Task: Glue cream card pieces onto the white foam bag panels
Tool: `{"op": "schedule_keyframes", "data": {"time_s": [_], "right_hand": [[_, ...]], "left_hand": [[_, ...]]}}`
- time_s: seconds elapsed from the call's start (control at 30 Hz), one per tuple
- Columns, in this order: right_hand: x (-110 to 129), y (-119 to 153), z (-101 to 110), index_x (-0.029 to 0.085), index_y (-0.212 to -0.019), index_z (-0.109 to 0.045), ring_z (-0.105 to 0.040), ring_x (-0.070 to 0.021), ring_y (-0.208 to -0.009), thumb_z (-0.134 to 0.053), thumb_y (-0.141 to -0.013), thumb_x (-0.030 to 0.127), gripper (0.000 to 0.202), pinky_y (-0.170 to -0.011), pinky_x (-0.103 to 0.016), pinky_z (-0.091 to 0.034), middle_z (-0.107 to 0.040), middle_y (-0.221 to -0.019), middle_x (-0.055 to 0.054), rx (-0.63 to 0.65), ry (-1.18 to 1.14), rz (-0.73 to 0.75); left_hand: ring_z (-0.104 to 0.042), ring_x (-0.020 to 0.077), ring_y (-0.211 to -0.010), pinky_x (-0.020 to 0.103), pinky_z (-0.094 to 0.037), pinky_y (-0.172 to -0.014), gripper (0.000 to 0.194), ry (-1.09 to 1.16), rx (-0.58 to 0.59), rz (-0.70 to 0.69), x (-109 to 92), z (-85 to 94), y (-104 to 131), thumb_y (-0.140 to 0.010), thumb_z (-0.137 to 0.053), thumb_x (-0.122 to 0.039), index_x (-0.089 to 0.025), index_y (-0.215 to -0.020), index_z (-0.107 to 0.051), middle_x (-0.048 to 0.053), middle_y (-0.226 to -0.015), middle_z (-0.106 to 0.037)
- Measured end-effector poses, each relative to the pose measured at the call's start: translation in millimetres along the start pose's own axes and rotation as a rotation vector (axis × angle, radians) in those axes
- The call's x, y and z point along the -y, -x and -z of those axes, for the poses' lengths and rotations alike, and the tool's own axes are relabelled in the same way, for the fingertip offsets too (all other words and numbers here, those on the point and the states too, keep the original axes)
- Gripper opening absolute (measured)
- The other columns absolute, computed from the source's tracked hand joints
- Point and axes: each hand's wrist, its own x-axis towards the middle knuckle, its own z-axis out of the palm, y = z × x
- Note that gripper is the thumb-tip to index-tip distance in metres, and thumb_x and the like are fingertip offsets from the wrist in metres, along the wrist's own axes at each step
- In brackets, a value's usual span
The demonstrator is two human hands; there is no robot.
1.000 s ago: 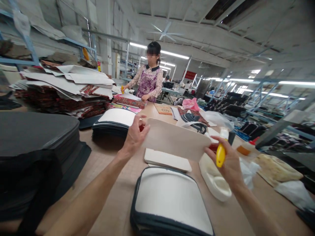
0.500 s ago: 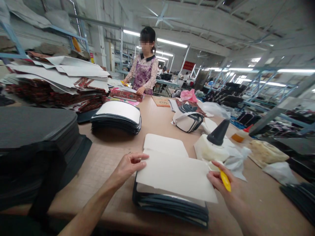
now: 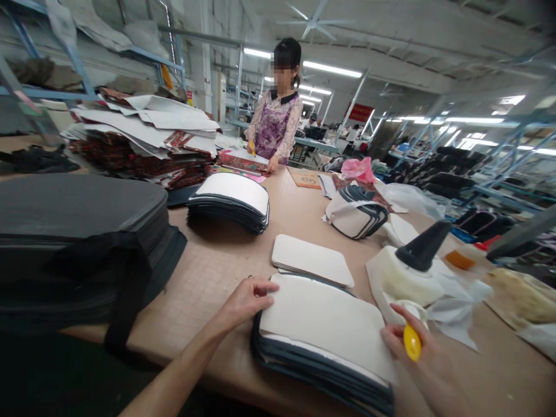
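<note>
A cream sheet (image 3: 325,318) with rounded corners lies on a stack of dark-edged panels (image 3: 321,382) at the table's front. My left hand (image 3: 252,298) pinches the sheet's upper left corner between thumb and fingers. At its right edge is my right hand (image 3: 408,339), closed around a yellow-handled tool (image 3: 412,343); the fingertips also touch the sheet. Just behind the stack lie several loose cream pieces (image 3: 310,260). A white container with a black cone top (image 3: 403,278) stands beyond my right hand.
Dark panels (image 3: 78,208) with a black strap fill the left. Behind are a curved stack (image 3: 232,197), piled patterned material (image 3: 143,139) and a strapped bundle (image 3: 354,214). Across the table (image 3: 286,202) a person (image 3: 275,121) handles patterned pieces. Plastic bags lie at the right.
The cream sheet has come down onto the stack, lined up with it, both hands still at its edges. The view has shifted left, so the surroundings sit further right. The person's hand with something yellow has moved.
</note>
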Motion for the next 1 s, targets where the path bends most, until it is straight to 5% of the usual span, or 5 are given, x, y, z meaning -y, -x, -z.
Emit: {"op": "schedule_keyframes", "data": {"time_s": [0.2, 0.47, 1.0], "right_hand": [[8, 3, 1, 0.024, -0.112, -0.053, -0.047, -0.0135, -0.049, -0.063, -0.062, 0.049, 0.057, -0.046, -0.026, -0.038, -0.058, -0.067, 0.002, -0.041, 0.080, -0.028], [-1, -6, 11, 0.023, -0.111, -0.052, -0.047, -0.0118, -0.049, -0.070, -0.055, 0.055, 0.067, -0.045, -0.024, -0.040, -0.058, -0.069, 0.002, 0.062, -0.052, -0.207], [11, 1, -1, 0.016, -0.105, -0.050, -0.049, -0.0133, -0.054, -0.065, -0.064, 0.038, 0.049, -0.054, -0.026, -0.042, -0.055, -0.062, 0.004, 0.060, -0.103, -0.001]], "left_hand": [[-0.053, 0.0162, -0.075, 0.027, -0.042, -0.072, 0.034, 0.069, 0.017, 0.002, 11, 0.7, 4, -0.062, -0.065, -0.018, -0.014, -0.095, -0.071, 0.005, -0.090, -0.063], [-0.052, 0.0139, -0.073, 0.024, -0.041, -0.066, 0.039, 0.191, 0.037, 0.043, 24, 1.2, 3, -0.060, -0.067, -0.018, -0.014, -0.099, -0.070, 0.004, -0.088, -0.060], [-0.058, 0.0208, -0.087, 0.031, -0.047, -0.078, 0.037, 0.065, 0.097, 0.050, 10, 10.6, -2, -0.064, -0.070, -0.031, -0.019, -0.099, -0.070, 0.006, -0.102, -0.061]]}}
